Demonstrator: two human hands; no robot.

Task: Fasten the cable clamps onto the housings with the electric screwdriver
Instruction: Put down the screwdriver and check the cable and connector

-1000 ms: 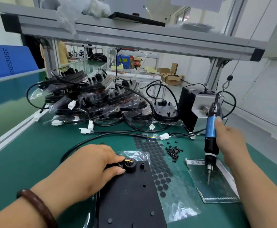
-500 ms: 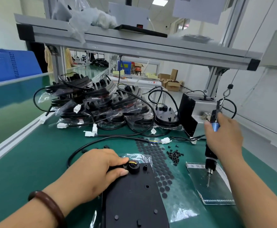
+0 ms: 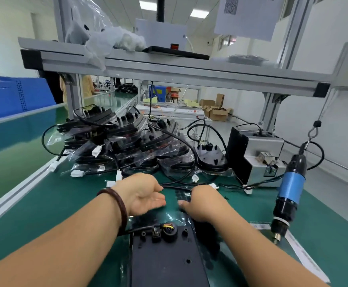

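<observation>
A black housing point(image 3: 164, 264) lies flat on the green mat in front of me, with a round cable gland point(image 3: 170, 232) and yellow wires at its far end. A small black clamp point(image 3: 156, 233) sits beside the gland. My left hand point(image 3: 143, 193) hovers just beyond the housing, palm open and facing right, holding nothing. My right hand point(image 3: 204, 201) is palm down over the clear plastic beyond the housing; its fingers are hidden behind the back of the hand. The blue electric screwdriver point(image 3: 291, 189) hangs free on its cord at the right, with its bit point(image 3: 276, 239) pointing down.
A pile of bagged black housings point(image 3: 127, 141) with cables and white connectors fills the back of the bench. A grey screw feeder box point(image 3: 260, 160) stands at the back right. A clear label bag point(image 3: 302, 257) lies under the screwdriver. An aluminium shelf point(image 3: 169, 69) crosses overhead.
My right hand let go of the screwdriver, which now hangs free, and moved left to the middle. My left hand lifted off the housing's gland and opened. The camera tilted up.
</observation>
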